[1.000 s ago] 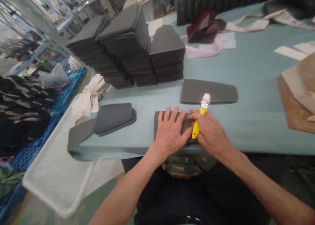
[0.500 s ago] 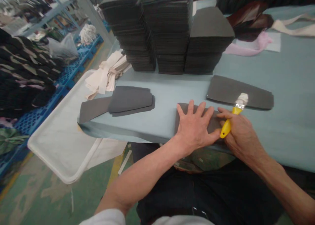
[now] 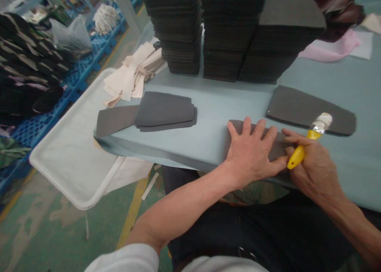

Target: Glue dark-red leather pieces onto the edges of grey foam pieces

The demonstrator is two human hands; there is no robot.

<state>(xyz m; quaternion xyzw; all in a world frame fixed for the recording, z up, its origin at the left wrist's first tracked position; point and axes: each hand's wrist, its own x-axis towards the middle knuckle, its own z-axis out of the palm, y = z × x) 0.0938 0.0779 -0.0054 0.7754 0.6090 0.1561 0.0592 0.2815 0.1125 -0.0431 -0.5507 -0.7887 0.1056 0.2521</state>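
Note:
My left hand lies flat with spread fingers on a dark grey sheet piece near the table's front edge, covering much of it. In my right hand is a yellow-handled paintbrush, its pale bristles pointing up and away. The fingertips of that hand also touch the right part of the same piece. Just beyond the brush lies a small stack of tapered grey pieces. To the left, more grey pieces lie loosely overlapped.
Tall stacks of dark pieces stand at the back of the blue-green table. Cream fabric strips lie at its left end, above a white tray. Pink cloth rests at back right. A blue pallet holds bundles farther left.
The view has shifted, so the table things sit differently in frame. Both hands keep nearly the same pose on the piece, and the brush stays in the right hand.

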